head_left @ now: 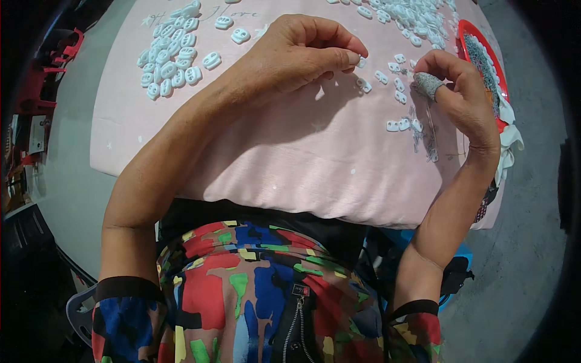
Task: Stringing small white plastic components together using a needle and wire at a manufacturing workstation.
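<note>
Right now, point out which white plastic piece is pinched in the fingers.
The small white piece at the left hand fingertips, lifted off the pink cloth; all others lie loose on it.

pink cloth-covered table (266,151); white plastic pieces (171,51) heaped left, scattered top right; red tray (478,37) at right edge.

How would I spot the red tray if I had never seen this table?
Start at the pink cloth covering the table and follow it to its far right edge. There, beyond the right hand, the red tray lies with grey bits inside. It is the only red-rimmed thing there; its neighbours are small white plastic pieces.
</note>
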Demonstrator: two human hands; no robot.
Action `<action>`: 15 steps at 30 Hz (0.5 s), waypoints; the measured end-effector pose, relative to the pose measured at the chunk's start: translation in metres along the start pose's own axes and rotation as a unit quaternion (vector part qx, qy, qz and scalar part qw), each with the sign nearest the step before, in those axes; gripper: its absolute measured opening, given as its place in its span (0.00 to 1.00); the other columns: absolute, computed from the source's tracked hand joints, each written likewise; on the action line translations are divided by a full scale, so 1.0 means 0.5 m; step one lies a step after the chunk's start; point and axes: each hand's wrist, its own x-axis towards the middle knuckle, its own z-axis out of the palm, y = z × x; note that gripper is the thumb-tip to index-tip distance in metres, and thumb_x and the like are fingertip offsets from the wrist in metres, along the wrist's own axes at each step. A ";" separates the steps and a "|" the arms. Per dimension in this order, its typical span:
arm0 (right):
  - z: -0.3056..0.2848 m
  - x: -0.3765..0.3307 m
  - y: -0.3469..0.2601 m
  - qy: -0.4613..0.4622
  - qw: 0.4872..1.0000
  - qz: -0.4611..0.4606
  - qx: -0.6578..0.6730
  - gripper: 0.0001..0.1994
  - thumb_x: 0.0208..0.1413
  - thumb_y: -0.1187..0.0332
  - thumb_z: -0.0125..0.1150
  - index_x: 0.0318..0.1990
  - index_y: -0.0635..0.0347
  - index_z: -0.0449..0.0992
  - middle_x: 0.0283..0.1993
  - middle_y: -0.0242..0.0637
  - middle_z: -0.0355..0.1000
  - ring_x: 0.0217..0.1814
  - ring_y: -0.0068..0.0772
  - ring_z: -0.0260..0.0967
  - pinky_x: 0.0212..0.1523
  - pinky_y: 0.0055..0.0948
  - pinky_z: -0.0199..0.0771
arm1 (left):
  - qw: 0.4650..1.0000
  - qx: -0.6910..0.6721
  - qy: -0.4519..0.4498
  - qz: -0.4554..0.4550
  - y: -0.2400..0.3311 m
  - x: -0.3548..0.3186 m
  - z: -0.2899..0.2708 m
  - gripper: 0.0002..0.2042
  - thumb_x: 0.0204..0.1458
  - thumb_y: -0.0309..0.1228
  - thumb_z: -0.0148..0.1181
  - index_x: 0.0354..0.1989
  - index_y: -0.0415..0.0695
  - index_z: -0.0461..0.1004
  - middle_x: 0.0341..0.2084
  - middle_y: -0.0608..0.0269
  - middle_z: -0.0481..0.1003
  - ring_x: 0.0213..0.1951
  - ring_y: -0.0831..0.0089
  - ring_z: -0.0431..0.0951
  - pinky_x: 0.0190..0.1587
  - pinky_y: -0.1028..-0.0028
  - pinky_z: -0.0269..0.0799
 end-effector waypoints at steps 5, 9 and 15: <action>0.006 -0.005 0.000 0.000 0.998 0.019 0.067 0.16 0.44 0.76 0.50 0.41 0.64 0.79 0.35 0.35 0.76 0.39 0.23 0.72 0.43 0.21 0.70 | 1.000 -0.019 0.009 0.011 -0.002 -0.001 0.006 0.10 0.57 0.33 0.61 0.44 0.43 0.80 0.29 0.72 0.77 0.28 0.91 0.71 0.29 0.91 0.64; 0.007 0.002 0.007 -0.005 0.999 0.007 0.053 0.18 0.43 0.76 0.49 0.43 0.64 0.79 0.37 0.35 0.77 0.41 0.24 0.73 0.44 0.22 0.71 | 1.000 -0.008 0.005 -0.011 -0.002 -0.005 -0.001 0.11 0.57 0.33 0.61 0.46 0.43 0.79 0.30 0.72 0.77 0.28 0.91 0.71 0.29 0.90 0.65; 0.003 -0.002 -0.003 -0.003 0.999 0.006 0.040 0.16 0.44 0.77 0.50 0.41 0.63 0.79 0.36 0.35 0.77 0.40 0.23 0.73 0.42 0.21 0.71 | 1.000 -0.015 0.008 -0.007 0.003 0.000 0.002 0.10 0.56 0.33 0.62 0.44 0.44 0.79 0.29 0.73 0.77 0.27 0.91 0.70 0.28 0.91 0.63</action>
